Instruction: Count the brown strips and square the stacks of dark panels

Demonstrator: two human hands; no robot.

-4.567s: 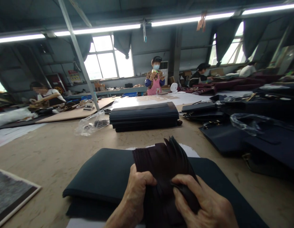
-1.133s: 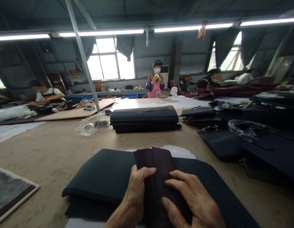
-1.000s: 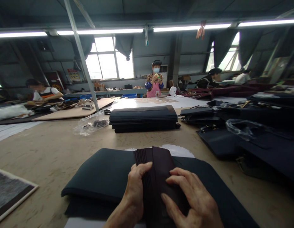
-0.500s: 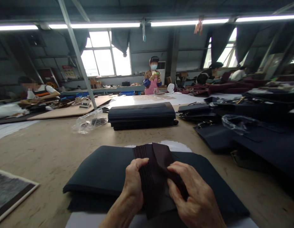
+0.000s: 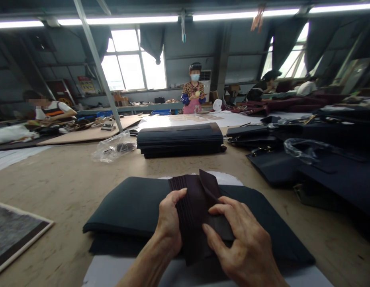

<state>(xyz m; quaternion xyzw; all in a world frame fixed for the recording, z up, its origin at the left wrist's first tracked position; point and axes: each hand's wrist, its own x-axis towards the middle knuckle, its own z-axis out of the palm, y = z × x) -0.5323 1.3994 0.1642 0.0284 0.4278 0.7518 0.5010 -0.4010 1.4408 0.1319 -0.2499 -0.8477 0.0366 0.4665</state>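
A fanned stack of dark brown fabric pieces (image 5: 195,215) rests on a folded dark green-blue cloth (image 5: 131,207). My left hand (image 5: 169,223) is closed around the left side of the stack, its thumb on top near the stepped edges. On the right, my right hand (image 5: 241,235) has bent fingers and thumb on the top piece, whose far corner stands up in a fold beside the fingertips. The undersides of the stack and the left hand's other fingers are hidden. White paper (image 5: 113,271) shows under the cloth.
Beyond the cloth lies a pile of dark folded panels (image 5: 179,139), with a clear plastic bag (image 5: 114,147) to its left. Dark bags (image 5: 331,155) cover the table's right side. A framed grey panel (image 5: 14,235) lies at left. A co-worker (image 5: 193,89) stands across the table.
My right hand has shifted the top brown piece rightward, and its far corner now stands up more. My left hand keeps its hold. The view has tilted down slightly.
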